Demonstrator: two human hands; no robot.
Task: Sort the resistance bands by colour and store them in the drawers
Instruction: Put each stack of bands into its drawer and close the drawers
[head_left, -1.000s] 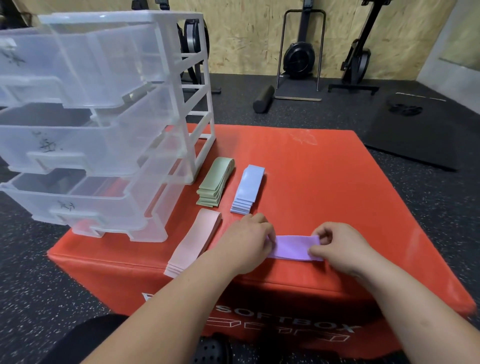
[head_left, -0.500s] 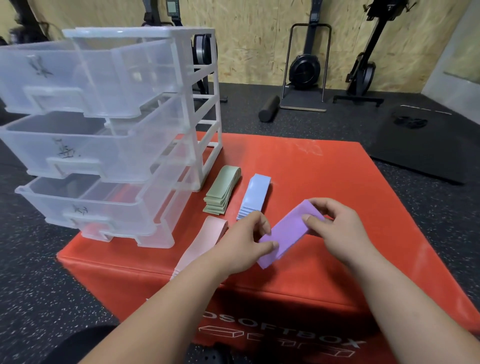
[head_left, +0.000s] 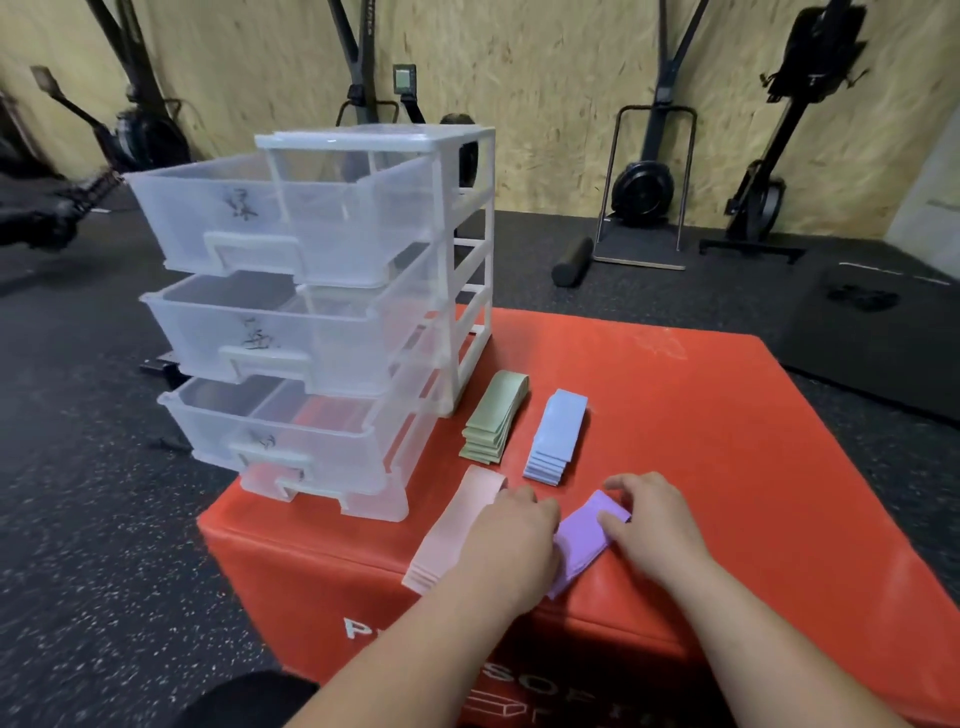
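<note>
Now left hand (head_left: 519, 535) & right hand (head_left: 649, 525) grip the purple band (head_left: 582, 545) lower centre, prob. to square it w/ pink stack (head_left: 457, 530).

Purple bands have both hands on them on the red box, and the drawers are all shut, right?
Not quite. In the head view the drawers are pulled open, not shut. The left hand and right hand are indeed on the purple bands on the red box.
</note>
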